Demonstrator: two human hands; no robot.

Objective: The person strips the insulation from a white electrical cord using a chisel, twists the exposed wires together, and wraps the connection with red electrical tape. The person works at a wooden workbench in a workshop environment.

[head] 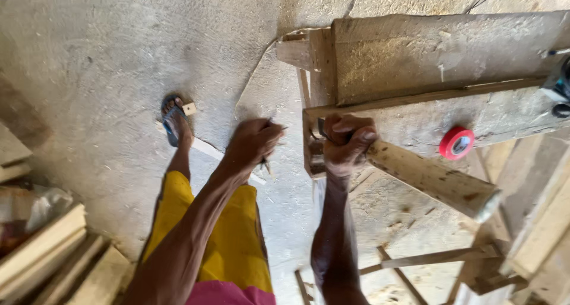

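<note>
Head view: your right hand is clenched around a wooden batten at the workbench edge, beside a red tape roll. Your left hand is blurred, pinching a thin pencil-like object.

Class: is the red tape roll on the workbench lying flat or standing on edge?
Lying flat: the red tape roll shows its round face and core upward on the workbench.

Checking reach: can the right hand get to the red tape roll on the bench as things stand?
Probably yes. The red tape roll lies open on the workbench with nothing over it, but the right hand is gripping a wooden beam and would need to let go first.
</note>
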